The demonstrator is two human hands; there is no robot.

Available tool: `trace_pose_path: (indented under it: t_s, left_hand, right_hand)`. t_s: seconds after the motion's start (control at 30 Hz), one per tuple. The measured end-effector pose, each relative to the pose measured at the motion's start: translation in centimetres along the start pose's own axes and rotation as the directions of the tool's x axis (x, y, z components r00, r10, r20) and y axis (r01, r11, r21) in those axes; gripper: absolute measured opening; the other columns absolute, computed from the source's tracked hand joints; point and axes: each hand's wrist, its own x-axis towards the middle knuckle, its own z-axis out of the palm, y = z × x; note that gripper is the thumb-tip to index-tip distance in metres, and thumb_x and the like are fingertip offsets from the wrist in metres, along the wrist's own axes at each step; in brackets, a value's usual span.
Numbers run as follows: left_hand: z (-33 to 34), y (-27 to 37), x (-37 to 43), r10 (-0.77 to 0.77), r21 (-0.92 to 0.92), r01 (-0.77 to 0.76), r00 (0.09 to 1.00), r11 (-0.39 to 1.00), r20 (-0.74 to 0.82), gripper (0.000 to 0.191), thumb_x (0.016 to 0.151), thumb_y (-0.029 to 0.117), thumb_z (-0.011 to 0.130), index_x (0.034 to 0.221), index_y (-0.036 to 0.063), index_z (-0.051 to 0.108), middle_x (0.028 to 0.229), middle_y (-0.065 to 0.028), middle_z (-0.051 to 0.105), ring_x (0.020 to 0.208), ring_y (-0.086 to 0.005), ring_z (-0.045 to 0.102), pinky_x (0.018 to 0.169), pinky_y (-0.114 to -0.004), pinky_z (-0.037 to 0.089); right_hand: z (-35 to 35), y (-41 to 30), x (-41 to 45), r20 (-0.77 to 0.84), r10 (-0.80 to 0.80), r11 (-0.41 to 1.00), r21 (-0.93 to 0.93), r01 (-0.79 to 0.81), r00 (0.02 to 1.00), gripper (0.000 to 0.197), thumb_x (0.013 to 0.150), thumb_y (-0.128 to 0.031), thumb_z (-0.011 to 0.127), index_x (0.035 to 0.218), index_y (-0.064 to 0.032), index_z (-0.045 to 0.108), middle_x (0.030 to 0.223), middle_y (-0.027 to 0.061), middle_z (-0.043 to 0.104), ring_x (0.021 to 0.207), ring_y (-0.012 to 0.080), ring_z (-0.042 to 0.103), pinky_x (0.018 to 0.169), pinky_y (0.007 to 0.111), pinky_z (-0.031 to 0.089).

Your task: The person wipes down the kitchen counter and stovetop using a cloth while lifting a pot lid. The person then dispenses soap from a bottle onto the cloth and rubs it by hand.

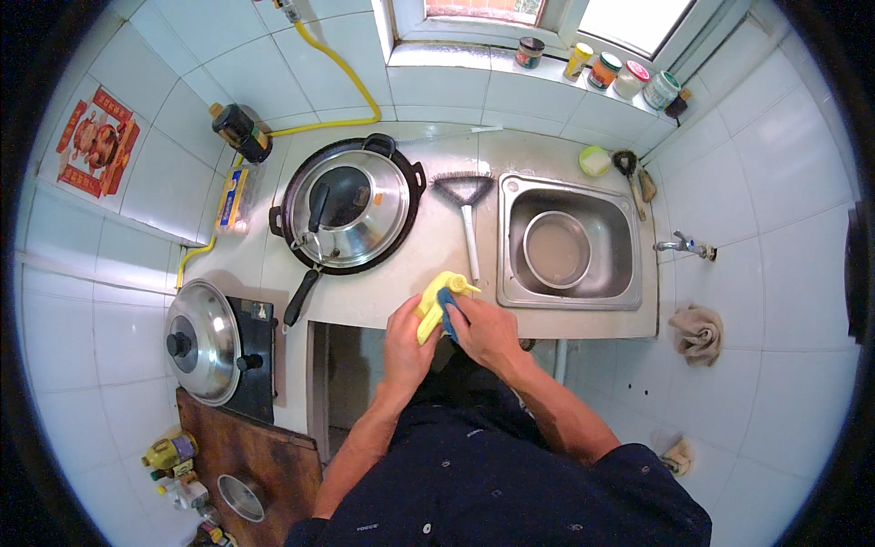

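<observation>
Near the counter's front edge, my left hand (408, 335) grips a yellow plastic object (431, 308), which looks like a spray bottle or its head with a nozzle pointing right. My right hand (487, 331) holds a blue cloth (448, 314) pressed against the yellow object's right side. Just beyond my hands, a triangular brush (465, 188) with dark bristles lies on the counter, its white handle towards me. To its right is the steel sink (615, 225), with a metal bowl (557, 249) of cloudy water in it.
At the left stand a lidded wok (355, 205) and another lidded pan (205, 342) by a black stove (253, 369). A dark bottle (240, 132) stands against the wall. Jars (605, 70) line the windowsill; a tap (683, 245) juts in from the right wall.
</observation>
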Motion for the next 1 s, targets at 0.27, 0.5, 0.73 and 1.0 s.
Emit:
trace_pose_path:
  t_s: [0.27, 0.5, 0.73, 1.0]
  left_hand:
    - [-0.5, -1.2, 0.3, -0.050, -0.003, 0.050, 0.999, 0.999, -0.007, 0.048, 0.086, 0.018, 0.083, 0.124, -0.0053, 0.065, 0.134, -0.0206, 0.063, 0.121, -0.0397, 0.060, 0.105, -0.045, 0.049]
    - [-0.6, -1.3, 0.7, 0.018, 0.005, -0.018, 0.999, 1.000, 0.043, 0.048, 0.086, 0.018, 0.083, 0.125, -0.0040, 0.065, 0.136, -0.0199, 0.062, 0.122, -0.0394, 0.060, 0.105, -0.046, 0.048]
    - [-0.8, -1.1, 0.4, -0.066, -0.014, 0.066, 0.997, 0.998, 0.044, 0.047, 0.088, 0.019, 0.082, 0.125, -0.0044, 0.065, 0.138, -0.0192, 0.061, 0.123, -0.0391, 0.059, 0.106, -0.046, 0.048]
    - [0.4, -1.2, 0.2, -0.180, -0.062, 0.177, 0.983, 0.982, -0.047, 0.045, 0.091, 0.017, 0.079, 0.124, -0.0090, 0.062, 0.136, -0.0237, 0.060, 0.122, -0.0408, 0.059, 0.107, -0.045, 0.046]
  right_hand:
    - [-4.2, 3.4, -0.4, -0.138, 0.107, 0.954, 0.294, -0.063, 0.985, 0.028, 0.101, -0.032, 0.064, 0.119, -0.0125, 0.074, 0.093, 0.0166, 0.071, 0.085, 0.0378, 0.070, 0.074, 0.045, 0.055]
    - [-6.2, -0.1, 7.8, 0.215, -0.346, 0.938, 0.064, 0.341, 0.913, 0.026, 0.097, -0.029, 0.071, 0.118, -0.0140, 0.076, 0.100, 0.0137, 0.067, 0.089, 0.0332, 0.069, 0.075, 0.041, 0.055]
    - [-3.6, 6.7, 11.3, 0.215, 0.070, 0.953, 0.275, -0.129, 0.974, 0.033, 0.102, -0.033, 0.062, 0.118, -0.0062, 0.074, 0.104, 0.0166, 0.074, 0.095, 0.0292, 0.072, 0.085, 0.043, 0.056]
    - [4.8, 4.1, 2.2, -0.003, 0.249, 0.817, 0.537, -0.209, 0.968, 0.043, 0.100, -0.021, 0.062, 0.134, 0.0044, 0.059, 0.121, 0.0241, 0.067, 0.112, 0.0363, 0.066, 0.098, 0.043, 0.052]
